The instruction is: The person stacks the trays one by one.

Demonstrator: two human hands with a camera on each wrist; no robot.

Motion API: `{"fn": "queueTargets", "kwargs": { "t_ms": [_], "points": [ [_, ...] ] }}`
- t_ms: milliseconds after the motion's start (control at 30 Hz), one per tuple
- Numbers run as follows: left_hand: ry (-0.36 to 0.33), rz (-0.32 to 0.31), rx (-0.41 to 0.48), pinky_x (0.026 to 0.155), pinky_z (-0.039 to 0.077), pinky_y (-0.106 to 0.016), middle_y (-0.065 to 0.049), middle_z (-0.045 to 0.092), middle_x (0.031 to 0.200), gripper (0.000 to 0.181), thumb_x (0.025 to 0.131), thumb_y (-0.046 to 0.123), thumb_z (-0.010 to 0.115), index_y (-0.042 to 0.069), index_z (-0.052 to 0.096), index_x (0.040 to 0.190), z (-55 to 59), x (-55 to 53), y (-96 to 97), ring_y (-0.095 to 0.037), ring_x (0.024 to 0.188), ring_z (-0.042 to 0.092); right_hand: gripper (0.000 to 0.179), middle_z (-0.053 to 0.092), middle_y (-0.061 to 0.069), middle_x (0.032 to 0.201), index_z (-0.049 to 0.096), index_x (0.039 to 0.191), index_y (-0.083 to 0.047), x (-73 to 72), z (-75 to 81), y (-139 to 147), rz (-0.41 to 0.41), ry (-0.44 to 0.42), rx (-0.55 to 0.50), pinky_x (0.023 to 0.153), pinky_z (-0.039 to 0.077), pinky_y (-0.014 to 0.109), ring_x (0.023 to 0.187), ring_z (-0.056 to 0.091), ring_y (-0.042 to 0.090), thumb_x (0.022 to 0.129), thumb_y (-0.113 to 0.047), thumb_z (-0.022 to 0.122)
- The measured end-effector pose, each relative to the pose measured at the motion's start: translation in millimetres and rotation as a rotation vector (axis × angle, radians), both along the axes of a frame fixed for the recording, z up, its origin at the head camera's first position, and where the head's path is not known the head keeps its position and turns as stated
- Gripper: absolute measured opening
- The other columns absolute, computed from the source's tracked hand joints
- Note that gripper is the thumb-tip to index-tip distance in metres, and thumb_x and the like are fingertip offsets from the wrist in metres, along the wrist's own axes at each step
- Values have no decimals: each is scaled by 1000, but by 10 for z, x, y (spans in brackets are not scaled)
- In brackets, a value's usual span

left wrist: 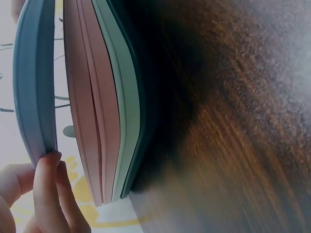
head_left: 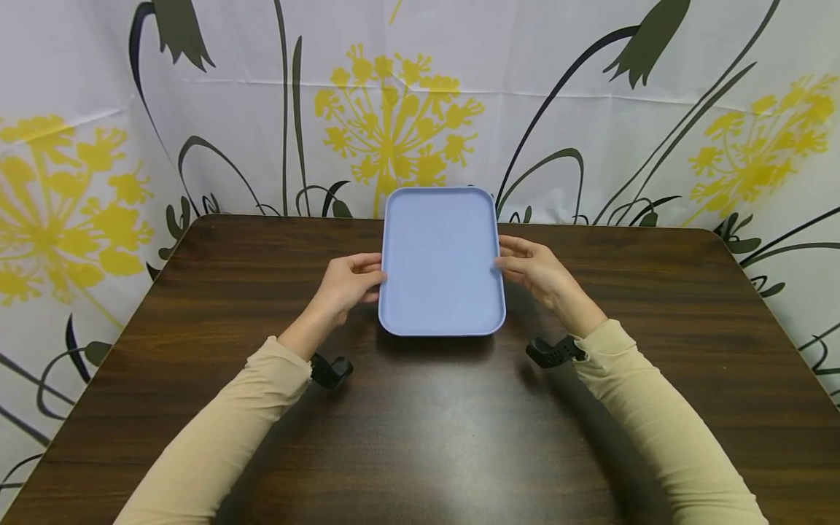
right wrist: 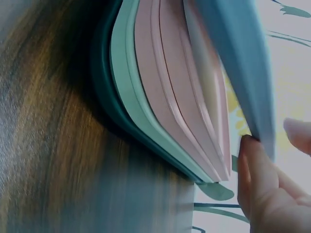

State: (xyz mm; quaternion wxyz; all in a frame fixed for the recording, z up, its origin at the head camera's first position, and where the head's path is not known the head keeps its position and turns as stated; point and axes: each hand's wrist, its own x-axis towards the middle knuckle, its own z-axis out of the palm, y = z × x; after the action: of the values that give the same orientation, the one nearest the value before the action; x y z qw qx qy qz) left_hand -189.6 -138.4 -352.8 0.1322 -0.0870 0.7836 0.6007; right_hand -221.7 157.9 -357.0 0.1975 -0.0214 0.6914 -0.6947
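Note:
A light blue rectangular tray (head_left: 441, 262) with rounded corners is held by its two long sides. My left hand (head_left: 348, 284) pinches its left rim between thumb and fingers. On the right rim, my right hand (head_left: 534, 273) grips it the same way. Both wrist views show a gap between the blue tray and a stack below it. That stack has pink trays (right wrist: 177, 73) on top, a mint green tray (left wrist: 127, 107) under them, and a dark green tray (right wrist: 101, 82) at the bottom. From the head view, the blue tray hides the stack.
The dark brown wooden table (head_left: 420, 437) carries the stack near its far edge. Behind it hangs a white curtain (head_left: 525, 44) with yellow and grey-green flower prints. Black wrist straps with devices (head_left: 554, 352) sit on both wrists.

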Motion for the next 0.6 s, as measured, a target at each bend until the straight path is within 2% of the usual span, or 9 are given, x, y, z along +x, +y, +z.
{"fn": "queueTargets", "kwargs": {
  "t_ms": [100, 200, 267, 400, 600],
  "points": [
    [0, 2, 3, 67, 57, -15, -19, 55, 134, 47, 93, 8, 56, 3, 48, 139, -6, -21, -3, -8, 89, 61, 68, 29, 26, 152, 20, 150, 4, 0, 0, 8, 55, 8, 20, 85, 51, 10, 122, 55, 19, 89, 10, 50],
    [-3, -1, 11, 68, 57, -15, -19, 55, 135, 46, 93, 8, 56, 3, 49, 139, -9, -38, -3, -7, 89, 60, 74, 28, 25, 153, 18, 151, 2, 4, 5, 12, 78, 9, 29, 86, 50, 11, 139, 37, 33, 85, 15, 50],
    [-2, -2, 19, 68, 57, -14, -20, 55, 135, 46, 93, 7, 56, 2, 49, 138, -15, -51, -2, -6, 88, 60, 76, 27, 24, 154, 17, 151, 1, 3, 6, 7, 76, 6, 25, 87, 50, 12, 141, 31, 36, 84, 17, 49],
    [0, 0, 29, 68, 57, -14, -20, 55, 135, 46, 93, 7, 57, 2, 49, 138, -24, -80, -3, -3, 85, 60, 75, 26, 24, 154, 17, 151, 2, -9, 3, -6, 57, -3, 19, 88, 51, 13, 142, 30, 35, 84, 17, 48],
    [-9, 12, 48, 67, 57, -14, -20, 55, 134, 45, 93, 6, 57, 1, 49, 137, -39, -106, -5, 1, 78, 59, 74, 26, 26, 154, 18, 150, 3, -17, -4, -28, 26, -6, 13, 81, 51, 9, 141, 31, 36, 84, 18, 49]
  ]
}}
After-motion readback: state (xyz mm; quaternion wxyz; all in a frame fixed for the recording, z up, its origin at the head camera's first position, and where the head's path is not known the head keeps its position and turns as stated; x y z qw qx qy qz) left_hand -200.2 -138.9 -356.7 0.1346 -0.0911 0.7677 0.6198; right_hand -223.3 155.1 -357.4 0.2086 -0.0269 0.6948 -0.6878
